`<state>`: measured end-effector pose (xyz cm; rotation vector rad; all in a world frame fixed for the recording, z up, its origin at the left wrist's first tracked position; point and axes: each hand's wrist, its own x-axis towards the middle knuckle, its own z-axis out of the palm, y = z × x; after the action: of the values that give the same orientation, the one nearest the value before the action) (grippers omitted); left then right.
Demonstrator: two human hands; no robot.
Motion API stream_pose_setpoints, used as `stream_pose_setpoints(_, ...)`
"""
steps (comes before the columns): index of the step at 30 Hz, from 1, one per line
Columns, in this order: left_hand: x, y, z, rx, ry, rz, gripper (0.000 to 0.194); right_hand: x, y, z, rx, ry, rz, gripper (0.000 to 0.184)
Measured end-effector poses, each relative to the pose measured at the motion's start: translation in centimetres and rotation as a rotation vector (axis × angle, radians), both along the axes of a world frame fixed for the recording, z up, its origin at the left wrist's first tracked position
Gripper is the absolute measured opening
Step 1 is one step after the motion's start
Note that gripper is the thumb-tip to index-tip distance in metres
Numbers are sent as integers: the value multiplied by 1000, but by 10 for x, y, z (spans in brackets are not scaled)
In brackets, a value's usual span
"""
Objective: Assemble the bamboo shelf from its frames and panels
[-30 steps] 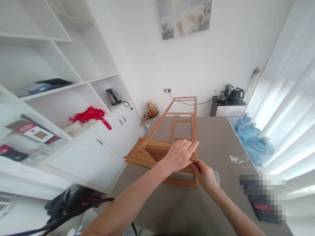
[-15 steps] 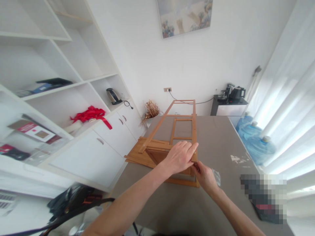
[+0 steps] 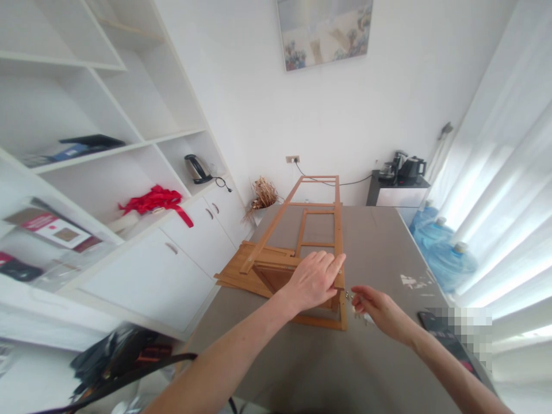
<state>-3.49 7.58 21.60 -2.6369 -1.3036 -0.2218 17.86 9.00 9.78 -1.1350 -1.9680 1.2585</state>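
Left hand (image 3: 314, 280) around slim-barred wooden frame (image 3: 338, 225); right hand (image 3: 376, 307), grip unclear, near small metallic pieces (image 3: 347, 295)

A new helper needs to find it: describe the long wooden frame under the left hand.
Start at the big grey table. There, the long wooden frame has the left hand on its near right corner. Unlike the flat boards at its left, it has slim rails with open gaps and reaches farther toward the wall.
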Motion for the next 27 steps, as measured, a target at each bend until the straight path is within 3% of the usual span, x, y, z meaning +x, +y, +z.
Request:
stream_pose_setpoints(10,-1,1,-1,6,-29,-3,65,22,8,68,76,-52,11,31)
stream_pose_setpoints(14,-3,-1,-2,3,-52,-10,69,17,9,87,64,-55,39,30)
stream_pose_setpoints(21,-5,-4,-5,8,-65,-4,67,5,15,112,-11,-11,-39,20)
stream_pose_setpoints(24,-5,-5,-7,22,-65,-1,66,1,16,124,125,-144,5,24)
stream_pose_setpoints(27,-5,-5,-8,22,-73,-1,66,-5,15,137,423,-312,66,25)
